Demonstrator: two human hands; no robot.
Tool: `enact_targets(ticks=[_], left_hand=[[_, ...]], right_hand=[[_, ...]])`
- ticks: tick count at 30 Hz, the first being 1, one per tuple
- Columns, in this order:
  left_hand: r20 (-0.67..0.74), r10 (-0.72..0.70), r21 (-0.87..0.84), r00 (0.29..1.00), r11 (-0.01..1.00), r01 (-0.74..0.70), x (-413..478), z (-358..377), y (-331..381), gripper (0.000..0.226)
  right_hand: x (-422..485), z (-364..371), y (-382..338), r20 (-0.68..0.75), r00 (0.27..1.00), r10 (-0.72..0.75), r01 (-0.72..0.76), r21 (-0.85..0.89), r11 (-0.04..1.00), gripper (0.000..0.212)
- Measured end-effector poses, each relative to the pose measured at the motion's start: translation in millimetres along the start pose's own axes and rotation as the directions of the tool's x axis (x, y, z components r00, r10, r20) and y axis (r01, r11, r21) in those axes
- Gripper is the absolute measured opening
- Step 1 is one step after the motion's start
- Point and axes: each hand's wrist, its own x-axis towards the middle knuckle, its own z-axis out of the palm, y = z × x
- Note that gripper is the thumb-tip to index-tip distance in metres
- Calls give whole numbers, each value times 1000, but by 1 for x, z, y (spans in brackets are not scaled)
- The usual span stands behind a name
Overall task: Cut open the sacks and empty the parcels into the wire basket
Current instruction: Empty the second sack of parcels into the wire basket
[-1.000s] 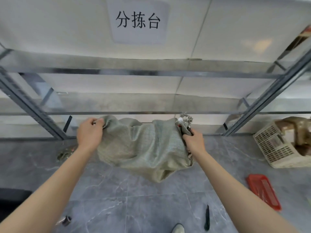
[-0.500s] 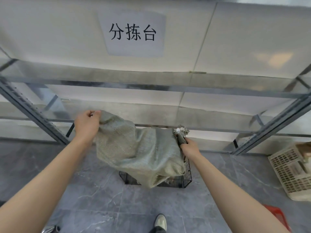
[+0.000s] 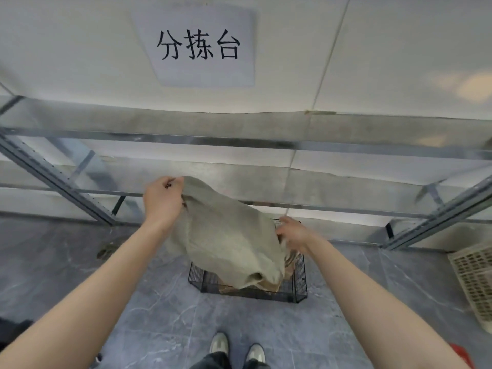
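Observation:
A grey-green woven sack [image 3: 226,235] hangs upside down over a black wire basket [image 3: 299,278] on the floor. My left hand [image 3: 163,199] grips the sack's upper left corner, held high. Lower down, my right hand [image 3: 291,233] is blurred at the sack's right edge, fingers on the fabric. The sack's open mouth droops into the basket, where a brown parcel [image 3: 269,284] shows under it. Most of the basket's inside is hidden by the sack.
A metal shelf rack [image 3: 239,142] runs along the wall behind the basket, with a paper sign above. A cream plastic crate [image 3: 474,278] stands at the right edge and something red [image 3: 463,355] lies near it. My shoes [image 3: 237,347] are just in front of the basket.
The sack has tipped further, its right side dropping toward the basket as my right hand lowered. The left hand stays high. The view has tilted down, showing the basket and my shoes.

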Motion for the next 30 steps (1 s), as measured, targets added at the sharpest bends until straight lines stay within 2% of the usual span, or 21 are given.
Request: enact_targets(ticks=[2,6,10,13,15,17,19,23,25,30], left_hand=[[23,-16,-11,1000,1000,16,1,15,2,24],[47,-42,-71,998,996,45,2,43,5,25],[33,-11,-68,999,998,14,14,55,8,25],[11,17,-74,1000,997,-16,18,58,16,21],[3,25,-92,1000,995,-25,19,58,20,22],[10,22,-116,1000,993,-21,21,59,21,23],[26,31,-137,999,990,-27,24,57,21,22],[176,53,-209,983,978,-15,31,52,16,23],[241,29,-265,970,963,37,36,49,10,28],[305,-87,-435,948,873,220,45,31,-7,34]], right_hand=[[-5,4,-15,15,998,-55,55,-21,998,49],[-26,23,-60,58,949,-311,312,-24,950,34],[-49,54,-102,64,830,-554,557,-33,830,47],[-58,75,-124,-7,722,-692,684,-145,715,44],[-56,86,-132,-52,702,-710,694,-170,699,46],[-50,92,-137,-107,715,-691,670,-178,720,47],[-42,96,-142,-168,691,-703,675,-199,711,34],[-30,95,-150,-310,645,-699,670,-211,712,26],[-27,94,-152,-313,642,-700,670,-215,711,26],[-21,99,-157,-306,655,-691,647,-246,722,29]])
